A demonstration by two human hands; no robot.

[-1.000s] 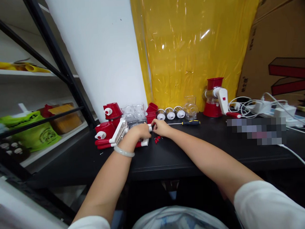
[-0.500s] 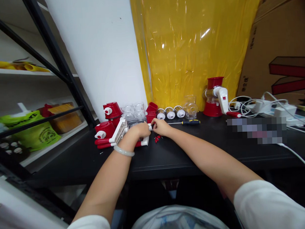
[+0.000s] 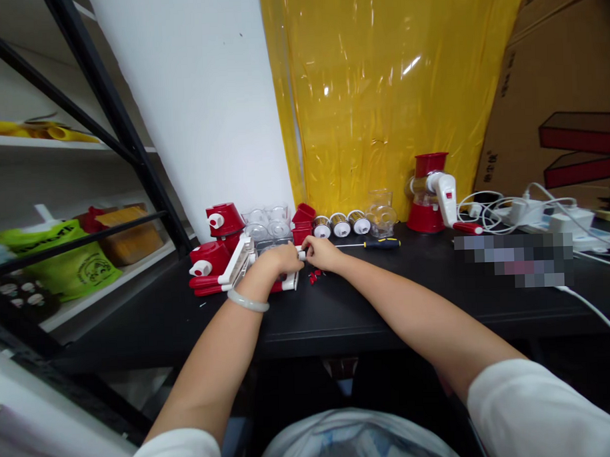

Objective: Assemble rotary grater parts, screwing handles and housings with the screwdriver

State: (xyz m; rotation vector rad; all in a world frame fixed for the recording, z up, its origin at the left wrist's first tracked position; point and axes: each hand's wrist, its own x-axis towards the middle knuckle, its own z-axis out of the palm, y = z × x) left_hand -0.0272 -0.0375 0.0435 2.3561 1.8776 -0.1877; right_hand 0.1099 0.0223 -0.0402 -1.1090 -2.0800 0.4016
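Note:
My left hand (image 3: 285, 258) is closed around a small white plastic part (image 3: 301, 254), whose end shows beyond the fingers. My right hand (image 3: 322, 252) is pinched at that end; anything smaller between its fingertips is hidden. Under my left hand lies a white crank handle (image 3: 291, 281) with a red grip, partly covered. More white crank handles with red grips (image 3: 205, 283) lie stacked to the left. Small red pieces (image 3: 314, 276) are scattered just in front of my right hand. Behind it, a screwdriver (image 3: 382, 244) with a black and yellow handle lies on the black table (image 3: 368, 306).
Red housings (image 3: 223, 220), clear plastic parts (image 3: 267, 220), red hoppers (image 3: 303, 220) and metal drums (image 3: 339, 225) line the back. An assembled red and white rotary grater (image 3: 428, 192) stands right, beside white cables and chargers (image 3: 527, 212). A shelf rack (image 3: 143, 174) borders the left.
Both hands stay in nearly the same place, with only a slight shift of the fingers at the white part. The other things have not moved.

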